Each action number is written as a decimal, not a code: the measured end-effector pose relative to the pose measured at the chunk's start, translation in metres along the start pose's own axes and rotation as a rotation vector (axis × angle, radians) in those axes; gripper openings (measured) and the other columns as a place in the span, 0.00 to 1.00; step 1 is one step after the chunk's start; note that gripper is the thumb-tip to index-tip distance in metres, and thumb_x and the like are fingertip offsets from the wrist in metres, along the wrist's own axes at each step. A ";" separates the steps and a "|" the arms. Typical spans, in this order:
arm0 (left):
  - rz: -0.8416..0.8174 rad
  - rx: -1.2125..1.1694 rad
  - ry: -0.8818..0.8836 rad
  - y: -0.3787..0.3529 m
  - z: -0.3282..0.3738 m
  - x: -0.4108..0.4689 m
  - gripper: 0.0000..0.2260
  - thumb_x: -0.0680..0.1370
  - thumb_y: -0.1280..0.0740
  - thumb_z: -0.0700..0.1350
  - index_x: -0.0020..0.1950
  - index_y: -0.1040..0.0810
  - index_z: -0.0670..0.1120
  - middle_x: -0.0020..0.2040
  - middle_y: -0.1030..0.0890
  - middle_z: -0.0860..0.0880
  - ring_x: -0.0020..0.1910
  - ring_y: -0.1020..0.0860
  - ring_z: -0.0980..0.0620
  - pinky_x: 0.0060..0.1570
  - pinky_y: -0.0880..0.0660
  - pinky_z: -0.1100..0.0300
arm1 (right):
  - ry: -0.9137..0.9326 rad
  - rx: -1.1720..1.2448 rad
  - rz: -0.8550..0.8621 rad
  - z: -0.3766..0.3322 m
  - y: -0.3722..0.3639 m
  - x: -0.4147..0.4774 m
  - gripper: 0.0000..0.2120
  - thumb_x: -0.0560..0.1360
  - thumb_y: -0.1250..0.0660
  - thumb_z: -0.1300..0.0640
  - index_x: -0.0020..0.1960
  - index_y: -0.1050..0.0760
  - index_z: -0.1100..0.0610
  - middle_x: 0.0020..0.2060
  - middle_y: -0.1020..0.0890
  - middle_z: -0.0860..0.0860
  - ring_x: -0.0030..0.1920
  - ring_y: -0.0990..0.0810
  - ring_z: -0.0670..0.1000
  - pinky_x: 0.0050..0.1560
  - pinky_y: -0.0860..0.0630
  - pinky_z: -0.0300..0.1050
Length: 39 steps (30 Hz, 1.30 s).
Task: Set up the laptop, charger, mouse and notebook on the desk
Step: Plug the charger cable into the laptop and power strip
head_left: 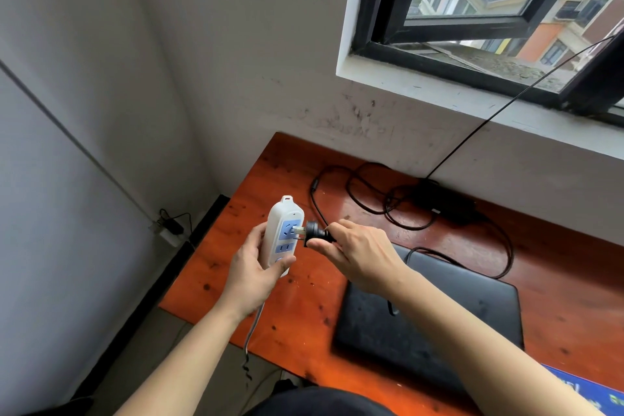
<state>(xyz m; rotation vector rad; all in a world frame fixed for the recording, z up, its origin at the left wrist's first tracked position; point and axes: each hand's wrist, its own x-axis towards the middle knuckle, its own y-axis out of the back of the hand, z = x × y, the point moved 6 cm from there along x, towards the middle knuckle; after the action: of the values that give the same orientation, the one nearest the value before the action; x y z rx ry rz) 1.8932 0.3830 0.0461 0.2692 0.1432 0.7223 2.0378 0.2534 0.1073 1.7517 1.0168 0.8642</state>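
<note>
Black plug (312, 234) of the charger is pinched by the right hand (361, 255) between thumb and curled fingers. It lies level, its prongs pointing left, their tips at the upper blue socket of a white power strip (286, 218), with bare metal showing between plug and socket face. The left hand (251, 268) grips the strip's lower half, thumb across the front. The strip stands nearly upright, its hanging loop uppermost, and is held in the air above the left part of the counter (270, 176), near the counter's left edge. Its grey-white cord (254, 326) drops past the front edge toward the floor.

From the plug, the black cable (366, 204) runs back in loose loops to the charger brick (442, 203), which lies at the counter's rear edge against the wall below the window (371, 13). The laptop (456, 314) lies closed under the right forearm, its long side slanting across the counter, its near corner close to the front edge. Bare orange wood lies between laptop and left edge. A blue printed sheet (580, 392) shows at the lower right.
</note>
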 end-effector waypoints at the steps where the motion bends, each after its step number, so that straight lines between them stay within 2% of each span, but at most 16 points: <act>1: 0.003 -0.001 -0.009 -0.001 0.002 0.000 0.25 0.71 0.22 0.50 0.65 0.26 0.53 0.54 0.16 0.56 0.54 0.19 0.56 0.53 0.22 0.61 | -0.011 0.006 0.002 0.001 -0.001 0.000 0.28 0.76 0.56 0.28 0.38 0.38 0.52 0.34 0.28 0.47 0.35 0.23 0.56 0.31 0.38 0.47; 6: 0.012 -0.031 -0.009 -0.003 0.007 -0.002 0.23 0.71 0.22 0.51 0.64 0.25 0.55 0.53 0.17 0.60 0.54 0.19 0.58 0.49 0.24 0.70 | -0.046 0.014 0.025 0.004 -0.004 0.000 0.30 0.76 0.56 0.27 0.36 0.39 0.53 0.31 0.30 0.47 0.31 0.30 0.53 0.31 0.40 0.47; 12: 0.006 -0.033 0.001 -0.003 0.010 -0.002 0.22 0.72 0.23 0.52 0.62 0.26 0.60 0.54 0.19 0.64 0.55 0.19 0.60 0.48 0.22 0.68 | -0.057 0.021 0.007 0.005 -0.006 0.000 0.30 0.75 0.58 0.27 0.35 0.40 0.52 0.31 0.28 0.47 0.31 0.31 0.51 0.31 0.43 0.47; 16: -0.001 -0.035 0.009 -0.004 0.008 0.000 0.25 0.72 0.23 0.53 0.66 0.26 0.55 0.56 0.17 0.59 0.56 0.19 0.58 0.50 0.21 0.66 | -0.070 0.049 -0.013 0.006 -0.008 0.001 0.33 0.75 0.60 0.25 0.34 0.40 0.53 0.29 0.28 0.48 0.31 0.29 0.53 0.32 0.40 0.48; 19: -0.010 -0.043 0.016 -0.005 0.008 0.002 0.25 0.72 0.23 0.52 0.66 0.26 0.55 0.55 0.17 0.59 0.56 0.19 0.58 0.50 0.20 0.66 | -0.098 0.065 -0.024 0.009 -0.010 0.001 0.34 0.73 0.62 0.24 0.33 0.40 0.53 0.28 0.27 0.49 0.31 0.29 0.53 0.31 0.39 0.48; 23: -0.030 -0.028 -0.005 -0.008 0.013 0.004 0.24 0.72 0.23 0.52 0.66 0.25 0.53 0.54 0.17 0.60 0.55 0.19 0.58 0.50 0.22 0.67 | -0.173 0.129 -0.074 0.016 -0.015 0.003 0.44 0.69 0.65 0.21 0.37 0.27 0.56 0.31 0.20 0.50 0.35 0.22 0.52 0.36 0.28 0.50; 25: -0.034 -0.007 -0.023 -0.009 0.016 0.005 0.25 0.71 0.23 0.53 0.66 0.24 0.52 0.53 0.16 0.59 0.54 0.19 0.58 0.49 0.23 0.69 | -0.209 0.218 -0.123 0.019 -0.018 0.005 0.44 0.69 0.63 0.20 0.38 0.23 0.55 0.30 0.20 0.47 0.35 0.21 0.48 0.38 0.26 0.48; 27: -0.054 0.019 -0.030 -0.009 0.017 0.006 0.27 0.71 0.23 0.53 0.68 0.25 0.52 0.54 0.17 0.57 0.54 0.19 0.57 0.48 0.22 0.68 | -0.247 0.303 -0.173 0.021 -0.020 0.007 0.39 0.70 0.58 0.22 0.35 0.23 0.52 0.27 0.24 0.43 0.32 0.24 0.42 0.35 0.31 0.42; 29: -0.090 0.038 -0.018 -0.009 0.017 0.007 0.29 0.72 0.22 0.52 0.70 0.27 0.53 0.56 0.18 0.57 0.55 0.19 0.57 0.47 0.21 0.67 | -0.304 0.354 -0.227 0.025 -0.020 0.009 0.36 0.70 0.55 0.23 0.33 0.25 0.50 0.25 0.25 0.43 0.29 0.25 0.41 0.34 0.33 0.39; 33: -0.185 0.075 0.021 -0.012 0.018 0.009 0.37 0.71 0.21 0.47 0.76 0.35 0.57 0.63 0.22 0.62 0.61 0.23 0.61 0.55 0.24 0.69 | -0.351 0.333 -0.309 0.030 -0.019 0.012 0.32 0.77 0.49 0.29 0.30 0.26 0.52 0.20 0.26 0.37 0.25 0.26 0.38 0.32 0.33 0.41; 35: -0.219 0.075 0.024 -0.016 0.021 0.009 0.38 0.72 0.23 0.43 0.76 0.36 0.60 0.63 0.22 0.61 0.61 0.23 0.61 0.55 0.25 0.70 | -0.345 0.309 -0.313 0.028 -0.016 0.014 0.35 0.78 0.49 0.30 0.31 0.26 0.57 0.21 0.25 0.42 0.26 0.27 0.43 0.34 0.29 0.46; 37: -0.222 0.085 0.023 -0.019 0.024 0.010 0.37 0.72 0.26 0.39 0.76 0.36 0.61 0.62 0.22 0.61 0.60 0.23 0.61 0.54 0.25 0.70 | -0.331 0.241 -0.307 0.025 -0.014 0.018 0.38 0.77 0.50 0.29 0.32 0.30 0.62 0.25 0.27 0.49 0.30 0.27 0.52 0.37 0.27 0.51; 39: -0.223 0.102 0.023 -0.021 0.025 0.010 0.37 0.72 0.29 0.37 0.76 0.37 0.61 0.62 0.23 0.62 0.60 0.24 0.64 0.53 0.27 0.73 | -0.344 0.207 -0.299 0.028 -0.014 0.020 0.36 0.77 0.50 0.28 0.28 0.36 0.58 0.25 0.30 0.52 0.30 0.29 0.54 0.35 0.29 0.52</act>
<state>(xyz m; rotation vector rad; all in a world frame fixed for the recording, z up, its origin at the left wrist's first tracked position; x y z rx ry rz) 1.9195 0.3698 0.0636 0.3365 0.2281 0.4977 2.0664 0.2648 0.0870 1.7808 1.1248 0.2652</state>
